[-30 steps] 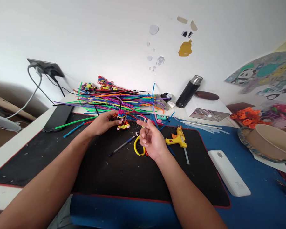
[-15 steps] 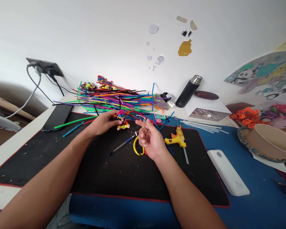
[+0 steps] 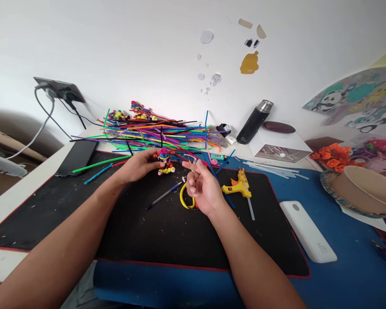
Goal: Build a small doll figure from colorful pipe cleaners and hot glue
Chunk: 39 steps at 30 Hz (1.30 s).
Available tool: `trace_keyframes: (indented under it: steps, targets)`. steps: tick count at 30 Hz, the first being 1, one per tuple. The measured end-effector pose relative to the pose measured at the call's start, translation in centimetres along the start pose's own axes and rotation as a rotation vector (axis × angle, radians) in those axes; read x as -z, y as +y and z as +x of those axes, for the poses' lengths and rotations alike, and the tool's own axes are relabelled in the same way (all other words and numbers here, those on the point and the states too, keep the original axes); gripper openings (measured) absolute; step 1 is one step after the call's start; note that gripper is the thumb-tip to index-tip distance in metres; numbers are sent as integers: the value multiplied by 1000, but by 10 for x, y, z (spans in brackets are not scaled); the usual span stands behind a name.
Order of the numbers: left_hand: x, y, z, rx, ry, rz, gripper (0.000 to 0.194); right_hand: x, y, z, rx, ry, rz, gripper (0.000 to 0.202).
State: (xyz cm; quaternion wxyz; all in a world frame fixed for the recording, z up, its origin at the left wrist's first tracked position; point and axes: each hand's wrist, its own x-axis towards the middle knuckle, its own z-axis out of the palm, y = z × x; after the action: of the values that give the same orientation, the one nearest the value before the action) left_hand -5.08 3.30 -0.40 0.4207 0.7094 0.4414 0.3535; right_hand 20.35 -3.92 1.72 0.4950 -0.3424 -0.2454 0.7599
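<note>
Showing almost no shift since earlier frame, bar view tipping slightly. Pinching small pipe-cleaner figure [image 3: 164,155] upright btwn thumb & fingers of L hand [image 3: 138,166], nearly closed, on or just over black mat [image 3: 167,240]; can't tell which. Holding R hand [image 3: 203,189] half-curled nearby, index extended twd figure; can't tell if gripping anything. For best control, probably keeping pinch light, avoiding crushed coils, steadying body rather than loose ends, & keeping R wrist clear of yellow ring handle [image 3: 182,198] & pen [image 3: 164,196].
</note>
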Motion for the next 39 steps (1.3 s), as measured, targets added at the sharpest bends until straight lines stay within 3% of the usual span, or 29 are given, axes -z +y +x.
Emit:
trace_keyframes:
  steps: [39]
  targets:
    - [-2, 4, 1, 22, 7, -3, 62, -4, 0, -3, 3, 3, -22, 57]
